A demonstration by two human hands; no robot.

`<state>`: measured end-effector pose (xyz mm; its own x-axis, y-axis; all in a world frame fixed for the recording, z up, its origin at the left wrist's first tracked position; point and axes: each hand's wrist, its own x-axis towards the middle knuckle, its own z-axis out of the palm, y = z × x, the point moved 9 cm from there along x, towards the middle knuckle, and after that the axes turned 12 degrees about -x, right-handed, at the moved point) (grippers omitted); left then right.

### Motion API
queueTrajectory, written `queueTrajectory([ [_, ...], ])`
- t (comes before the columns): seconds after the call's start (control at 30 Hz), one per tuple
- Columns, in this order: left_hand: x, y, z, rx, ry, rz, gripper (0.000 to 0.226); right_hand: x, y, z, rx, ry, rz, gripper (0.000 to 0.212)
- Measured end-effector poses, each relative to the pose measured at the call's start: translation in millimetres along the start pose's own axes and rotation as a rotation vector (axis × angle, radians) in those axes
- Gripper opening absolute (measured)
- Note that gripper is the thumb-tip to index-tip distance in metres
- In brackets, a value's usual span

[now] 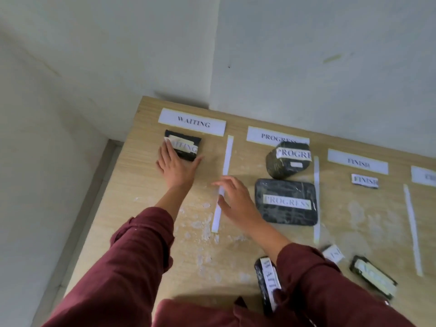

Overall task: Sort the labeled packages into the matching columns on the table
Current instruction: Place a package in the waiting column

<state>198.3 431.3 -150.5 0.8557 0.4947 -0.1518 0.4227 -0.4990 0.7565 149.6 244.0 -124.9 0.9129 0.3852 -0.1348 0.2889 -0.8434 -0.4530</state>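
Head view showed a scuffed wooden table in a pale-walled corner — my left hand lay flat, fingers spread, against the WAITING package under its WAITING header; my right hand hovered open, empty, over a white divider strip.

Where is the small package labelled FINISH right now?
The small FINISH package lies at the right of the head view, just below the FINISH column sign, right of the two PROGRESS packages.
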Motion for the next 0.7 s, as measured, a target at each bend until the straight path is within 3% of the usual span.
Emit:
queueTrajectory([
  [0.13,-54,33,4,-0.169,0.052,0.209,0.058,-36,12,-58,0.048,0.187,-0.032,0.025],
  [0.23,-105,64,19,-0.279,0.005,0.371,0.040,-77,47,-93,0.092,0.304,0.054,0.024],
  [0.5,-236,150,117,-0.359,-0.556,0.596,0.021,-225,175,-140,0.068,0.470,0.447,0.023],
  [0.7,-315,175,172,-0.308,-0.720,0.587,0.021,-338,257,-147,0.159,0.521,0.713,0.025],
])
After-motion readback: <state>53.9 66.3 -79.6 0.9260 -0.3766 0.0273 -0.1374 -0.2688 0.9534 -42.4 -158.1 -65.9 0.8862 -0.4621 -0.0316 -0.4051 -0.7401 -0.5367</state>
